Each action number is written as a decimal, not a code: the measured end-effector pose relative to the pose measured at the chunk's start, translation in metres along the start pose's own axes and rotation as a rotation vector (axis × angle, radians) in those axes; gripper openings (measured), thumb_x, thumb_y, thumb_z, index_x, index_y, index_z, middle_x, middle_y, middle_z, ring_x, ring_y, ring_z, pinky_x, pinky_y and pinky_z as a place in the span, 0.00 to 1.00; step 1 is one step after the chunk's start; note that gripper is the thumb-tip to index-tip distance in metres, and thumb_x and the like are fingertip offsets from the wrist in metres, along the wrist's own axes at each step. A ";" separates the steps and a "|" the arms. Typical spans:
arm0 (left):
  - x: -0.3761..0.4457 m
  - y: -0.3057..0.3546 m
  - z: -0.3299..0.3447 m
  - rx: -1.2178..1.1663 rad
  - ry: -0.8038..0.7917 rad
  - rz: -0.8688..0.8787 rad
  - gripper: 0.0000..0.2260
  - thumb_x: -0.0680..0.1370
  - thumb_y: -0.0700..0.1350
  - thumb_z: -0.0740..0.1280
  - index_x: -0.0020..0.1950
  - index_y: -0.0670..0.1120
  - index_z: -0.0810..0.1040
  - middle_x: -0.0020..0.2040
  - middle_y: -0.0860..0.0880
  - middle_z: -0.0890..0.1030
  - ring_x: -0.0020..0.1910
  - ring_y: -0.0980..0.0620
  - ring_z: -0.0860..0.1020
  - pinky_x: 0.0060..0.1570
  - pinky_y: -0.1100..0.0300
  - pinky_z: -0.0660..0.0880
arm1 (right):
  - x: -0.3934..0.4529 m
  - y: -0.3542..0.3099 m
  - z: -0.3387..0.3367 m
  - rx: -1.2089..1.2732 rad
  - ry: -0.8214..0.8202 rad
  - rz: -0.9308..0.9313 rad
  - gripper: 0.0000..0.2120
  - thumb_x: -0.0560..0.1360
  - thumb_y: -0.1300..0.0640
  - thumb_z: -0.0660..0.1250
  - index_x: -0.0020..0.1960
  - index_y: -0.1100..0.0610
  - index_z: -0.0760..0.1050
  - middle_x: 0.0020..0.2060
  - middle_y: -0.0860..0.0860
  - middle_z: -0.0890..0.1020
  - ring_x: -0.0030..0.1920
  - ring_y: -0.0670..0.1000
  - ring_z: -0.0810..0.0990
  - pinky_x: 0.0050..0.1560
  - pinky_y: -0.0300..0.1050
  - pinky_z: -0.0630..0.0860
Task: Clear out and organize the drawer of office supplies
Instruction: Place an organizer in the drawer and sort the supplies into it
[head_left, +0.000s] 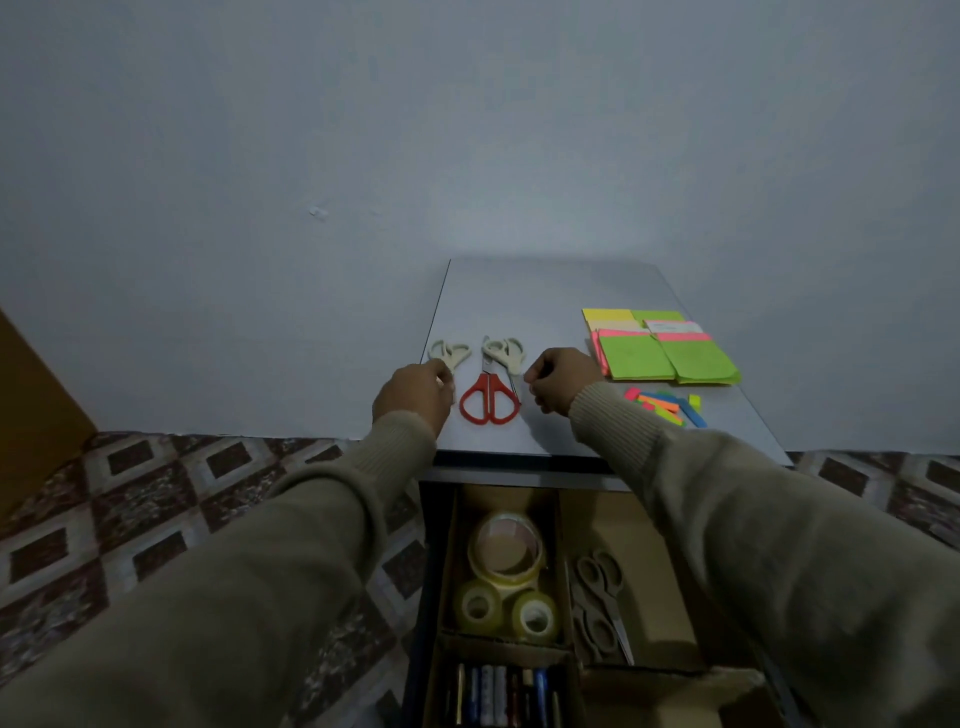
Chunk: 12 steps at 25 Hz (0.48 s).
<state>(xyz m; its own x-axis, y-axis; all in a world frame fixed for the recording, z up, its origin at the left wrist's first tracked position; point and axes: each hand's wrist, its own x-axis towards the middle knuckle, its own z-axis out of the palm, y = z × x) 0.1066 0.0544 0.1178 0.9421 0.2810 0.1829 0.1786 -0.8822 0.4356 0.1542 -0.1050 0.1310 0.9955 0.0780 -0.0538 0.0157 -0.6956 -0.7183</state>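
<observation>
Left hand: my left hand (413, 392) sits on the bench (545, 291) at the near-left corner, fingers curled over the blade end of the left cream scissors (449, 354); it looks like a pinch on the blades, though the contact itself is hidden.
Right hand: my right hand (563, 379) is fisted just right of the second cream scissors (504, 353); whether it pinches those blades I cannot tell.
Between the hands: red-handled scissors (489, 399), handles toward me, lying flat and untouched.
Further right on bench: a spread of sticky notes (670, 348), mostly green with yellow and pink; nearer me, loose index flags (667, 408) in mixed colours.
Drawer: the drawer (649, 519) is open below the bench edge, divided by cardboard; tape rolls (506, 577) in the left compartment, another pair of scissors (597, 603) in the right, pens (498, 693) nearest me.
Handling, scissors: I judge them light, stiff and smooth; best taken by the handle loops or across the closed blades, points kept away.
Handling, paper goods: light, soft, apt to scatter; lift pads by the edges as a stack.
Writing: a pale label on one note pad carries print too small to read; no brands legible.
</observation>
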 end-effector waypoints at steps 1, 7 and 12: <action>0.009 0.000 0.000 -0.006 -0.013 -0.049 0.11 0.80 0.48 0.59 0.59 0.47 0.76 0.54 0.45 0.79 0.50 0.47 0.77 0.43 0.58 0.70 | 0.008 -0.001 0.003 -0.022 0.023 0.005 0.07 0.77 0.64 0.61 0.42 0.57 0.74 0.48 0.59 0.81 0.50 0.57 0.80 0.54 0.53 0.78; 0.045 0.002 0.010 0.068 -0.117 -0.184 0.18 0.74 0.55 0.67 0.58 0.45 0.74 0.53 0.45 0.78 0.51 0.45 0.77 0.46 0.57 0.72 | 0.035 -0.002 0.021 -0.130 0.049 0.049 0.20 0.72 0.51 0.70 0.58 0.61 0.73 0.54 0.58 0.78 0.55 0.57 0.77 0.55 0.48 0.74; 0.060 0.003 0.012 0.094 -0.131 -0.190 0.15 0.73 0.48 0.71 0.55 0.43 0.75 0.51 0.45 0.78 0.49 0.45 0.77 0.46 0.56 0.73 | 0.042 -0.002 0.025 -0.213 0.085 0.057 0.15 0.75 0.57 0.66 0.60 0.61 0.69 0.56 0.59 0.76 0.55 0.58 0.76 0.52 0.48 0.73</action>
<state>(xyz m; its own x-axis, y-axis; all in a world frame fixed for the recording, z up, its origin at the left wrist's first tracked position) 0.1668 0.0640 0.1197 0.9166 0.3997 -0.0128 0.3762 -0.8510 0.3663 0.1939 -0.0821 0.1127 0.9995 -0.0203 -0.0251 -0.0308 -0.8331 -0.5523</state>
